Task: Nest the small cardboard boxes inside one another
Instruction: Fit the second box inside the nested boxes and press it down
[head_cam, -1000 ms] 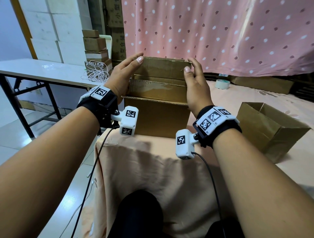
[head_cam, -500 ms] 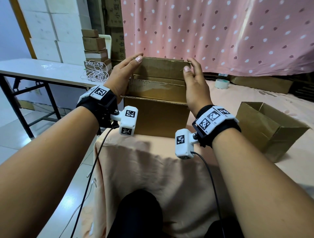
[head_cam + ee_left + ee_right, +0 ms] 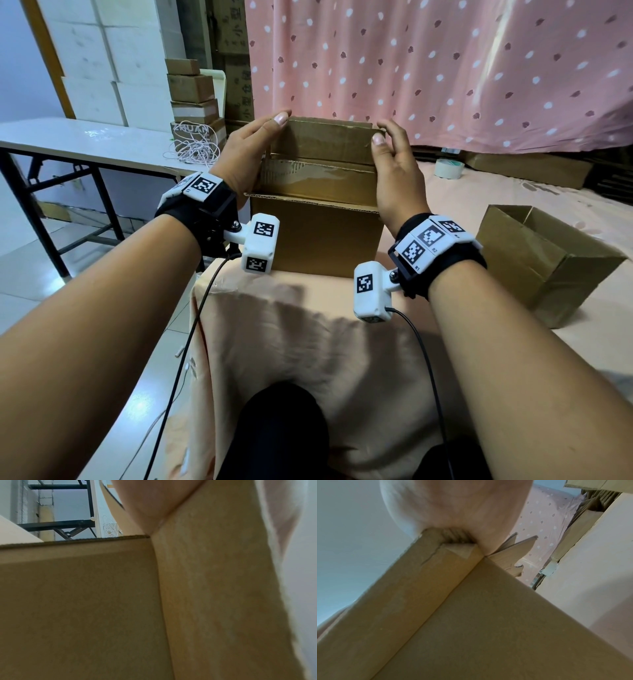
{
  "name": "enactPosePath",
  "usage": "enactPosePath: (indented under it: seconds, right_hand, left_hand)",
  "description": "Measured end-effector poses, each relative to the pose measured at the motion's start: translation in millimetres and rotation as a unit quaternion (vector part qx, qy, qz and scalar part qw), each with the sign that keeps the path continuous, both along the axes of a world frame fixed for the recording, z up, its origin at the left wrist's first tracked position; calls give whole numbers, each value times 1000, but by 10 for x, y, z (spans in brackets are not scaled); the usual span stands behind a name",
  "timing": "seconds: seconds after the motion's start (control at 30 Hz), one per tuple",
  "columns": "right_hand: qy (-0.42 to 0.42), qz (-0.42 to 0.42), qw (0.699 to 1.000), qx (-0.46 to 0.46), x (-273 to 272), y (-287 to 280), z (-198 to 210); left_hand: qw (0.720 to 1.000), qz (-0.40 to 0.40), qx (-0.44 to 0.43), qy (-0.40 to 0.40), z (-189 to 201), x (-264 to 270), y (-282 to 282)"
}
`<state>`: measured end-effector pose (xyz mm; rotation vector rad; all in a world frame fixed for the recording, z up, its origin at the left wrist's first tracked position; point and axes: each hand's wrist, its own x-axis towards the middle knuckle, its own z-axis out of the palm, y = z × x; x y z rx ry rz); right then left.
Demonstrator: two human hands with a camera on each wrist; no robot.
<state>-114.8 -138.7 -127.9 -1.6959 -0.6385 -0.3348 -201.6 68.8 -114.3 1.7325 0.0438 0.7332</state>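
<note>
Where peach cloth [image 3: 308, 342] drapes | left hand [image 3: 246, 154], right hand [image 3: 397, 174] grasp inner box [image 3: 325, 145] in outer box [image 3: 318, 236] | pink curtain [image 3: 445, 68] behind

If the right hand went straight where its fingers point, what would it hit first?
Probably the pink dotted curtain: the right hand points up and away beside the inner box, nothing showing between; depth is unclear.

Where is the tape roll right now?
Head view: the tape roll lies on the cloth-covered surface beyond and right of the right hand, which grips the inner box, just below the pink curtain.
</note>
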Motion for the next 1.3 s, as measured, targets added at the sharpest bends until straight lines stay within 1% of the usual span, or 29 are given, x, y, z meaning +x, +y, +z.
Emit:
enactPosePath:
  seconds: [0.17, 0.37, 0.73, 0.87, 1.0, 1.2, 1.3]
  right_hand:
    - [-3, -4, 1000, 4, -25, -6, -10]
    - [1, -1, 1000, 13, -35, 2, -19]
    - [9, 2, 1000, 23, -73, -12, -26]
    - [6, -8, 1000, 26, -81, -8, -36]
    - [2, -15, 1000, 18, -89, -17, -56]
    - [-1, -16, 1000, 14, -82, -11, -63]
    - [0, -14, 1000, 14, -78, -10, -70]
  left_hand:
    - [1000, -4, -20, 9, -2, -9, -52]
    - [999, -4, -36, -7, -9, -20, -26]
    - [999, -13, -35, -8, -30, -2, 5]
    - [999, 3, -29, -21, -41, 19, 11]
    - [999, 10, -34, -16, -45, 21, -1]
    - [999, 27, -18, -17, -50, 48, 22]
    - [999, 20, -34, -14, -50, 48, 43]
